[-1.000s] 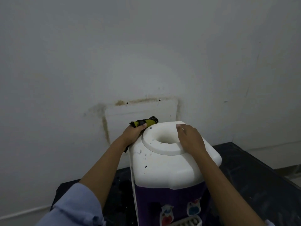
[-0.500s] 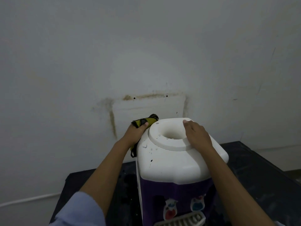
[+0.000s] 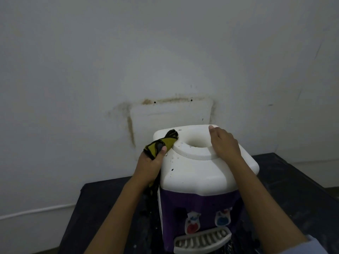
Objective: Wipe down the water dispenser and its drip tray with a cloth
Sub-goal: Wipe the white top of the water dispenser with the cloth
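The left hand (image 3: pixel 149 166), gripping the yellow-and-black cloth (image 3: pixel 161 143), has come in from the far left corner, so the cloth now lies on the white top beside its raised ring: wiping looks barely begun. The right hand (image 3: pixel 223 143), flat and holding nothing, still steadies the water dispenser (image 3: pixel 198 173) on the dark desk (image 3: pixel 293 189); its top is speckled with dark spots
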